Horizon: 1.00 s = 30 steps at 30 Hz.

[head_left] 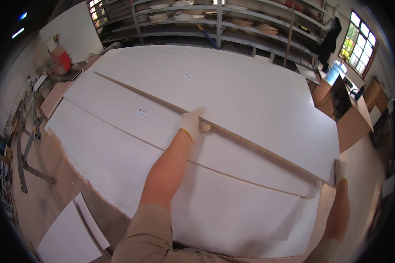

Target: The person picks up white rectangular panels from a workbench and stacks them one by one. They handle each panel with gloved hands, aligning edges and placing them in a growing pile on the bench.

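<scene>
A large white panel (259,101) with a raw brown edge lies over other white boards, its front edge running slantwise from far left to near right. My left hand (192,124), in a pale glove with a yellow cuff, grips that front edge near its middle. The fingers reach over the top face and look slightly blurred. My right hand (341,170), also gloved, is closed on the panel's right end near its corner; part of its fingers is hidden. Beneath lies a narrower-looking white board (131,118) bearing a small printed label, and under that another white board (232,210).
Grey metal shelves (171,30) with stacked pieces stand behind. Offcut white boards (70,236) lie at lower left, near a metal frame (33,162) on the floor. A brown cabinet (353,127) and a blue water bottle (335,72) are at right.
</scene>
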Tool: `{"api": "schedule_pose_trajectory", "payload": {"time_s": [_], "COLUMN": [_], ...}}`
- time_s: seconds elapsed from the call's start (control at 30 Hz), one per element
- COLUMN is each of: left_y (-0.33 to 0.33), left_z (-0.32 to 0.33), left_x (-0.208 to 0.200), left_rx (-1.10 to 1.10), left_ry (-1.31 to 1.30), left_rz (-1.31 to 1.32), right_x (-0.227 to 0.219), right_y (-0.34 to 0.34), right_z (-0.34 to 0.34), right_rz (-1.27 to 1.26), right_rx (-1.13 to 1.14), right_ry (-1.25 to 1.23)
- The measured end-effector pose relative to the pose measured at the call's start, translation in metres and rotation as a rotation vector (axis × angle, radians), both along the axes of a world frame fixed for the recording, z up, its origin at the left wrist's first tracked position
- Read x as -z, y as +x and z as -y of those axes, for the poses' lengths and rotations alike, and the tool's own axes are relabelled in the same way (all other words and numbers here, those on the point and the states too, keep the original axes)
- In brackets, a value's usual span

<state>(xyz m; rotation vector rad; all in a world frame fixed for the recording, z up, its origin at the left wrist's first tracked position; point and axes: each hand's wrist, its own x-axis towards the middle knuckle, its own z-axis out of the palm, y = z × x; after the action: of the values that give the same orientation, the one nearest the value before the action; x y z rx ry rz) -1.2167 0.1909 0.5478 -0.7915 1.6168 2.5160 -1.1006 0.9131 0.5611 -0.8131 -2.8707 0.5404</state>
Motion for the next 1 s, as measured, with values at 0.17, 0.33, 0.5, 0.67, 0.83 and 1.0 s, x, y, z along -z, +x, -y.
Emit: {"api": "schedule_pose_trajectory", "payload": {"time_s": [0.17, 0.33, 0.5, 0.67, 0.83, 1.0], "left_y": [-0.039, -0.051, -0.028, 0.033, 0.079, 0.103], "left_z": [-0.004, 0.0, 0.013, 0.033, 0.053, 0.056], "left_x": [0.007, -0.013, -0.022, 0.009, 0.029, 0.03], "left_rx": [0.026, 0.126, 0.388, 0.078, 0.085, 0.039], "left_ry": [-0.107, -0.205, -1.227, -1.762, -1.667, -1.7], "left_rz": [0.037, 0.174, 0.0, -0.434, -0.528, -0.618], "right_x": [0.007, -0.021, -0.056, 0.008, 0.015, 0.013], "right_y": [-0.057, -0.094, -0.089, -0.057, -0.075, -0.115], "right_z": [0.025, 0.053, 0.14, 0.251, 0.317, 0.359], "right_rz": [-0.06, -0.048, -0.097, -0.095, -0.136, -0.103], "right_rx": [0.157, 0.123, -0.249, -0.54, -0.681, -0.785], "right_ry": [-0.055, 0.108, 0.562, 0.44, 0.505, 0.501]}}
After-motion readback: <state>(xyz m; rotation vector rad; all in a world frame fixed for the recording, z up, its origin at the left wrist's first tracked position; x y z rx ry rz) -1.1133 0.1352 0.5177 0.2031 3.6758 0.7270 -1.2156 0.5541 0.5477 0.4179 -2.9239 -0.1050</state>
